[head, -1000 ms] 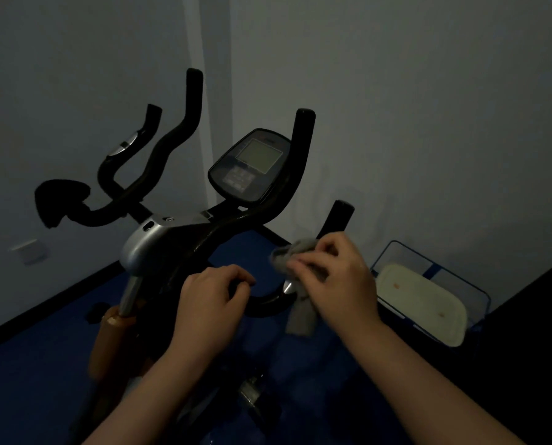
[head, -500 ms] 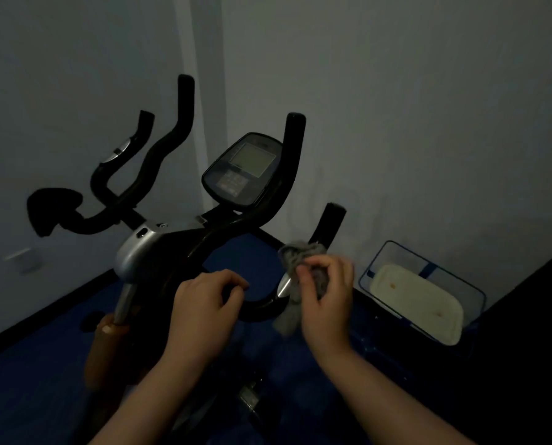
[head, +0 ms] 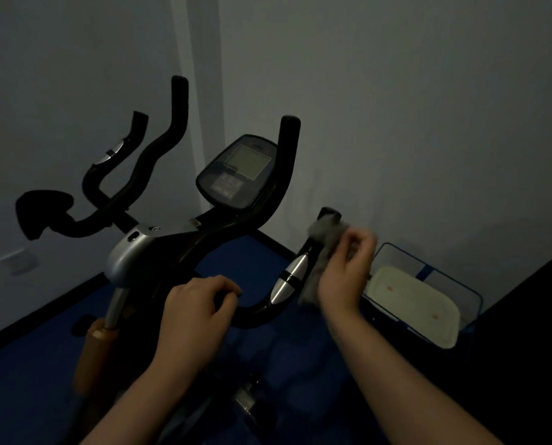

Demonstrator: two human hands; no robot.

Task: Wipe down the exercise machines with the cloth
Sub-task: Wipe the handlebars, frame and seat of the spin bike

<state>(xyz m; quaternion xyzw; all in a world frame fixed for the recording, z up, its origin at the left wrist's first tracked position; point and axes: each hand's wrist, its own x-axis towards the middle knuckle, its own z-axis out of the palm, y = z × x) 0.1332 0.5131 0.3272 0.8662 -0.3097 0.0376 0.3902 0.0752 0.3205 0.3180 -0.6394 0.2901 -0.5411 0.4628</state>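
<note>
A black exercise bike [head: 159, 248] stands in a dim corner, with a console screen [head: 241, 170] between its curved handlebars. My right hand [head: 345, 268] grips a grey cloth [head: 324, 239] wrapped against the upper part of the right handlebar [head: 327, 216], just above its silver sensor band [head: 289, 277]. The cloth hangs down beside that bar. My left hand [head: 192, 311] curls around the low bend of the same handlebar. The hand with the cloth is blurred.
A blue-rimmed basket [head: 428, 271] with a pale pad inside sits on the floor at the right, close to the wall. Left handlebars [head: 159, 146] and a black pad [head: 42, 210] stick out to the left. A wall socket [head: 17, 260] is low on the left wall. The floor is blue.
My right hand has slid the cloth up the right handlebar, from near the silver band to close under its top end. The left hand has kept its hold.
</note>
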